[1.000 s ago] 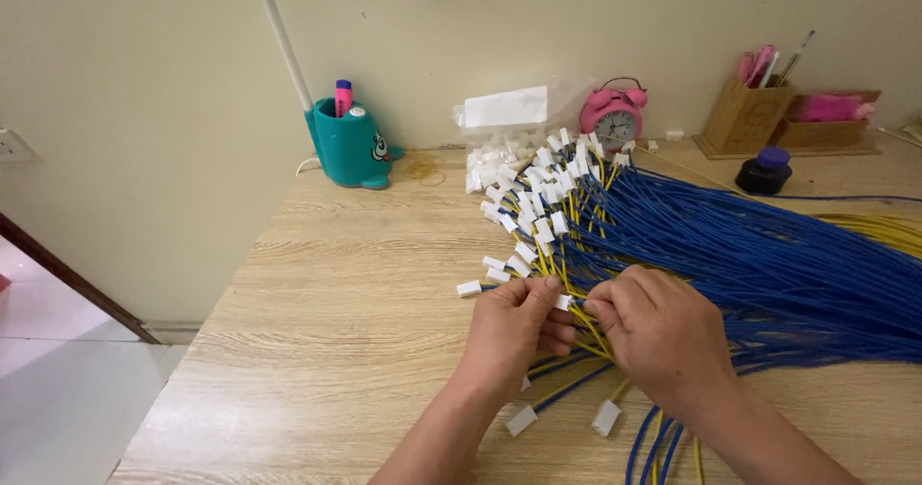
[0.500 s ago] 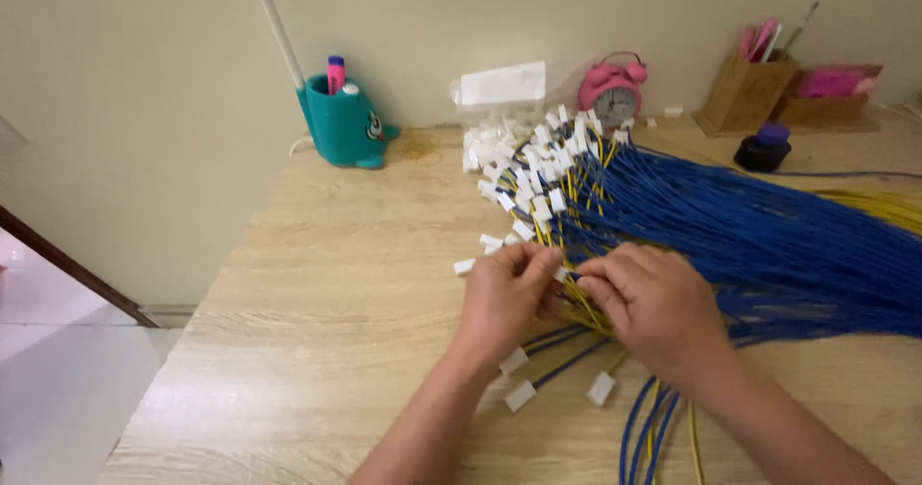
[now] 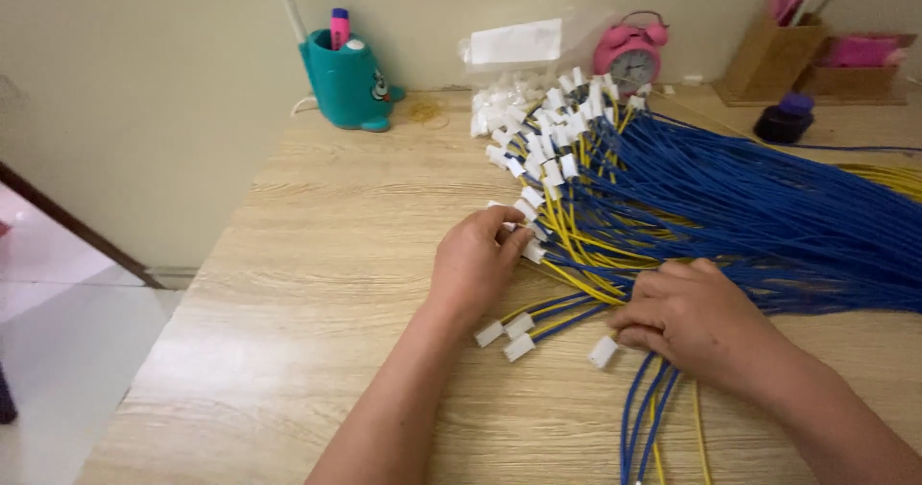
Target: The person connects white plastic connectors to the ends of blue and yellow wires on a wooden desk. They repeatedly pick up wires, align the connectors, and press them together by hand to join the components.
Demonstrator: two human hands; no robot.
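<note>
Two hands work the blue-and-yellow wire bundle (image 3: 730, 206): the left hand (image 3: 475, 264) pinches a white connector (image 3: 534, 251), so the right hand (image 3: 696, 317), clenched on wires, should hold them steady.

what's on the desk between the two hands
In the head view, between the left hand and right hand lie yellow and blue wires and a few loose white connectors.
</note>
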